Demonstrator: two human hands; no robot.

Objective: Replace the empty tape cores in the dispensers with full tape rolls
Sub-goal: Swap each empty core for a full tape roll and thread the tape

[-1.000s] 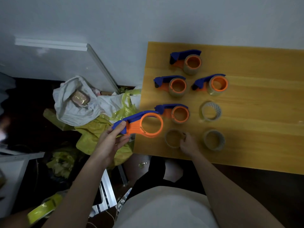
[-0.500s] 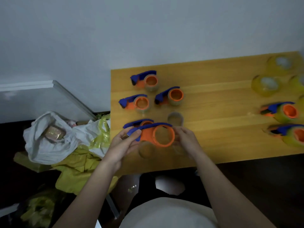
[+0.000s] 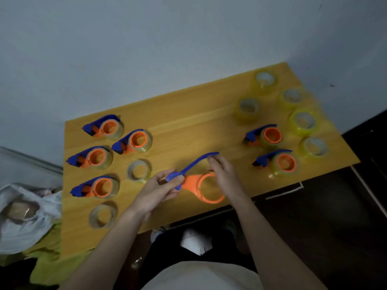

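Note:
Above the table's front edge I hold an empty orange and blue dispenser (image 3: 201, 185) with no roll in its ring. My left hand (image 3: 161, 189) pinches its blue nose end. My right hand (image 3: 225, 174) grips the ring, with fingertips at the raised blue arm. Several dispensers with thin cores (image 3: 98, 158) lie on the left of the wooden table (image 3: 188, 122). Two loose empty cores (image 3: 139, 170) (image 3: 102, 215) lie beside them. On the right sit two dispensers carrying full rolls (image 3: 284, 163) and several full yellow tape rolls (image 3: 302, 122).
A white bag (image 3: 23, 214) holding a tape roll and yellow-green plastic waste (image 3: 48, 266) lie on the floor left of the table. A grey wall stands behind. Dark floor and my legs are below the table's front edge.
The view swung right, bringing the full rolls into sight. The held dispenser moved right to the table's middle front, and its blue arm now stands lifted away from the orange ring.

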